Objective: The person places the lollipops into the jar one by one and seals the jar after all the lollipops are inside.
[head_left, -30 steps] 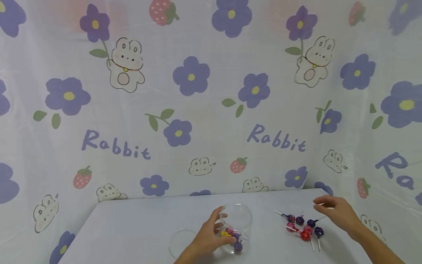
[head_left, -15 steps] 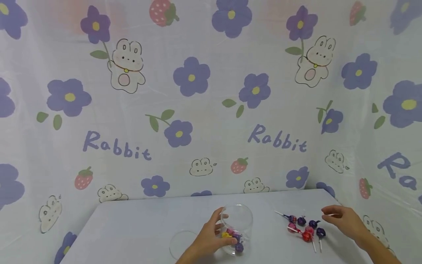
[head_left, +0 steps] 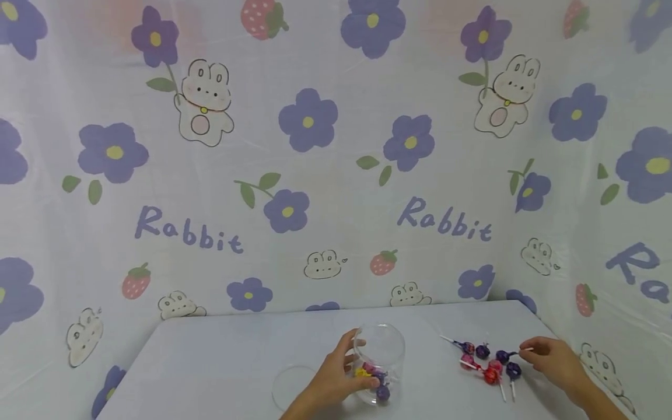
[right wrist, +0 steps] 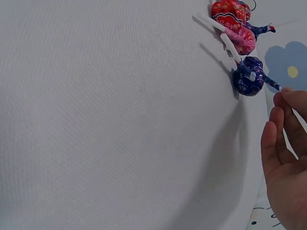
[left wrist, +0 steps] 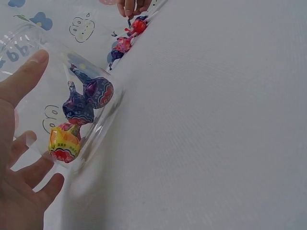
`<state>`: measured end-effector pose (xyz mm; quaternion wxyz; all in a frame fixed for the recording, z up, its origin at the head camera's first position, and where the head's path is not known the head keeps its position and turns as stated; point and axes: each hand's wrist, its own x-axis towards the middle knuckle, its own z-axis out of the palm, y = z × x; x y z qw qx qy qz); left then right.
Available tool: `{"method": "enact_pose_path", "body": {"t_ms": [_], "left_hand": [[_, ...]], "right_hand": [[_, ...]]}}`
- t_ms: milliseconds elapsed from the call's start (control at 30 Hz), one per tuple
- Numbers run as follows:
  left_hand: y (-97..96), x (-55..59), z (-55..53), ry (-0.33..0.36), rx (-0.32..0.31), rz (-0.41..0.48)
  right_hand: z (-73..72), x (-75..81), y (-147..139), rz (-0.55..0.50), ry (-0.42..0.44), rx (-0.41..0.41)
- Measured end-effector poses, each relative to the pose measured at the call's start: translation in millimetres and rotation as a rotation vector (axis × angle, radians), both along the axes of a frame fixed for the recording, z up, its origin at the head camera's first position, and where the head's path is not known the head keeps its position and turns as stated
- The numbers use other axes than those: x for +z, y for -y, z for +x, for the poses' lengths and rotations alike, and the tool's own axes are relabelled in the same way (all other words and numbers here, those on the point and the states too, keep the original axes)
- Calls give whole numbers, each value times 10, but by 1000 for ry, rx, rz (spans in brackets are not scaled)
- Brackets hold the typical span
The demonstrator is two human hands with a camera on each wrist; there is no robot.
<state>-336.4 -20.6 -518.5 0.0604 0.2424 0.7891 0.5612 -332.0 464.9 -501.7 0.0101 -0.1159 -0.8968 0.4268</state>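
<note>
My left hand (head_left: 332, 376) grips a clear round jar (head_left: 392, 347) standing on the table, thumb across its front and fingers behind. Inside lie several wrapped lollipops, among them a yellow one (left wrist: 64, 143) and dark purple ones (left wrist: 98, 92). To the right, my right hand (head_left: 559, 364) pinches the stick end of a dark purple lollipop (head_left: 502, 356) between thumb and index finger. In the right wrist view that lollipop (right wrist: 249, 76) points its wrapped head away from the fingertips, close over the white table.
Beside the pinched one lie several more lollipops, including a red one (head_left: 491, 376) and a purple one (head_left: 513, 370). A clear round lid (head_left: 275, 386) lies left of the jar. White table (head_left: 220, 361); a patterned curtain (head_left: 346, 175) hangs behind and beside it.
My right hand has moved down and slightly right, and its thumb and finger have closed on a purple lollipop's stick. My left hand keeps its hold on the jar.
</note>
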Motion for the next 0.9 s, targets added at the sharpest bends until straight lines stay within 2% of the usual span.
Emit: {"method": "enact_pose_path", "body": {"t_ms": [167,500,900], "left_hand": [[-24,2,-16,0,-3,2],[-23,-20,-21,-3,4,-5],[8,-15,-14,10,-13,18]], "right_hand": [[29,-11,-31,-46,12,-45],[18,82,18,-215,-71,-64],[-27,324,216,-312,-132,14]]}}
